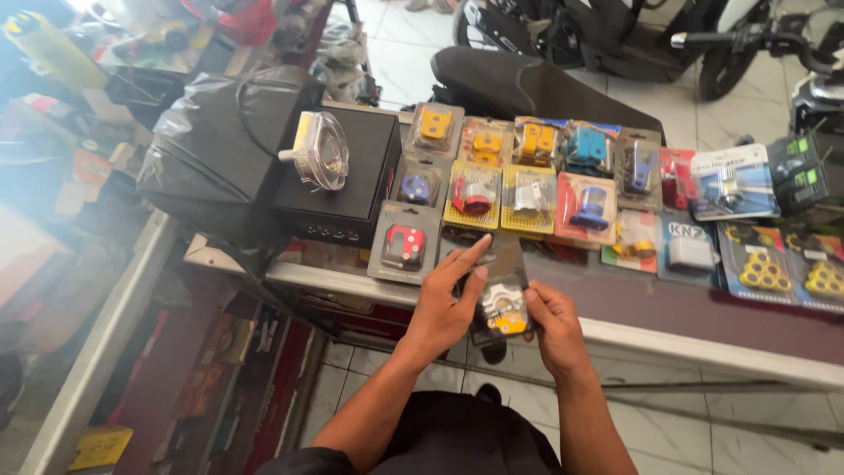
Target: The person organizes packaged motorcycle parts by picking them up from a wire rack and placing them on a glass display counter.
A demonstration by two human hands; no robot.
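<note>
The person holds a small blister pack [503, 303] between both hands just above the near edge of the table [668, 339]. The left hand [448, 303] grips its left side, thumb across the front and index finger stretched up along the dark backing card, while the right hand [552, 324] pinches the lower right corner. Under the clear plastic bubble sits what looks like a small silvery metal part on a yellow patch, though the glare makes the part hard to name. The pack is likely light and fairly stiff, with a slick bubble that could slip or dent under pressure, so the flat card edges seem the better place to take hold. Behind it, rows of similar packed accessories [527, 180] lie side by side on the table, and to the left a clear-cased part [321, 151] rests on a black box [347, 189].
</note>
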